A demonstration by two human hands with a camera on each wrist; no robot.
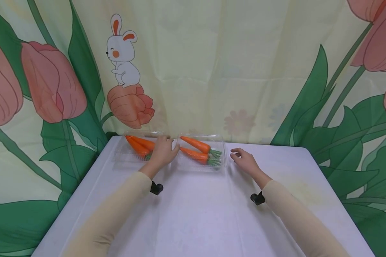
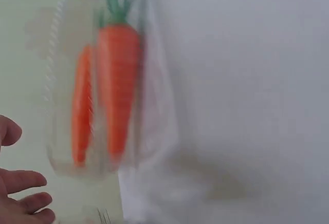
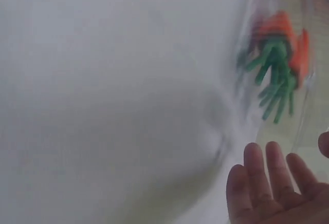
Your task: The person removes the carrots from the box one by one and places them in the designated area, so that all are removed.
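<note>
Two clear plastic boxes stand side by side at the back of the table. The right box [image 1: 199,169] holds two orange carrots [image 1: 196,144] with green tops [image 3: 277,75] pointing right. In the left box [image 1: 120,155] lie more carrots [image 1: 136,147], partly hidden by my left hand [image 1: 162,152]. That hand is over the left box's right side, fingers apart near the right box's left end; the left wrist view shows its fingers [image 2: 25,180] spread beside the box, gripping nothing. Just off the right box's other end, my right hand [image 1: 246,165] has its fingers extended and holds nothing.
A white cloth covers the table [image 1: 193,214]. Right behind the boxes hangs a curtain [image 1: 193,71] printed with tulips and a rabbit. Dark wrist cameras [image 1: 156,188] sit on both sleeves.
</note>
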